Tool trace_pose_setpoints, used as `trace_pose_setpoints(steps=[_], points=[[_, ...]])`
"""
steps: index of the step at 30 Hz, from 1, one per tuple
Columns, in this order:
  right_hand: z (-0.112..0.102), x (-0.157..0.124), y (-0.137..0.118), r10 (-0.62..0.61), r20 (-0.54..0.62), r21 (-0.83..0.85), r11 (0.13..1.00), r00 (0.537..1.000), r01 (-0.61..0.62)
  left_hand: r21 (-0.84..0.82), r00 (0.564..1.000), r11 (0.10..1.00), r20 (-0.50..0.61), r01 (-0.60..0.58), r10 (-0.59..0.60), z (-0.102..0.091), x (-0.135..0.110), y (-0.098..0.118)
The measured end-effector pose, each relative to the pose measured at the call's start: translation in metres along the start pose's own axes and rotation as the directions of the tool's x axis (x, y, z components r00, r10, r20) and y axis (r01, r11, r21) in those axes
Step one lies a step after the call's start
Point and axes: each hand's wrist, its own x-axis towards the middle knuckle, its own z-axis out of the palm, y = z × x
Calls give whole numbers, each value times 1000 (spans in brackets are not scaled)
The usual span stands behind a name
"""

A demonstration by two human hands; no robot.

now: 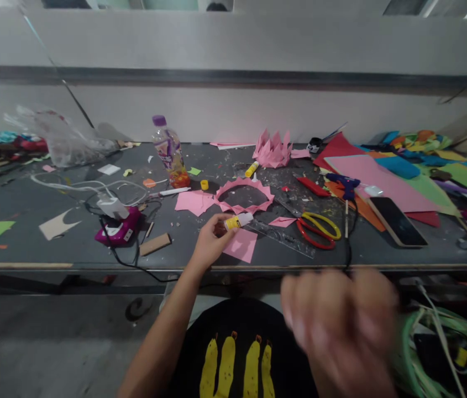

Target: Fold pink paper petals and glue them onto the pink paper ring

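Observation:
My left hand reaches out over the grey table and is closed round a small glue bottle with a yellow label, its tip pointing right. A pink paper square lies just beside the hand. Beyond it sits a pink zigzag paper ring, and farther back a folded pink paper crown. My right hand is close to the camera, below the table edge, and smeared by motion. Its fingers cannot be made out.
Red-and-yellow scissors, a clear ruler, a blue glue gun and a phone lie to the right. Coloured paper sheets fill the far right. A drink bottle, a magenta device with cables and plastic bags stand left.

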Motion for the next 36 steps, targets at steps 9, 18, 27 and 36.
trace_pose_setpoints(steps=[9,18,27,36], points=[[19,119,26,-73,-159,377,917,985,129,55,999,998,21,24,-25,-1,-1,-4],[42,76,-7,6,85,513,857,996,-49,45,999,999,41,-9,7,-1,1,-1],[42,67,-15,-155,172,580,814,973,27,53,999,998,36,-17,15,-1,2,-4],[41,69,-16,-173,85,543,834,981,99,46,999,999,32,-13,12,-1,2,-7]])
